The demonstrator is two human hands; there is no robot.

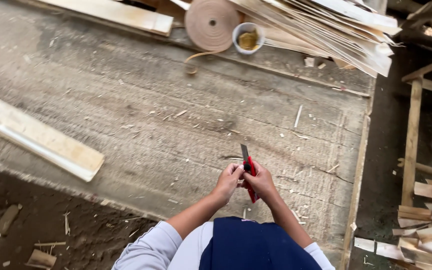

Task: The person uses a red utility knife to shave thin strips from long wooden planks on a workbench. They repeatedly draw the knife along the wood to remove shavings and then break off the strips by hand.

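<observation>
Both hands meet over the board [176,130]: right hand [262,181] wrapped tight round a red knife [249,176], blade up; left hand [230,179] pinching its upper body just below the blade. Light and stiff, it looks safest held by the plastic handle, as the edge is sharp. Beyond lie a tape roll [211,22], cup [248,37] and veneer strips [336,30]

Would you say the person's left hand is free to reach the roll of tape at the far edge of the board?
Probably not right away: the left hand and right hand are both on the red utility knife, and the tape roll lies far across the board.
</observation>
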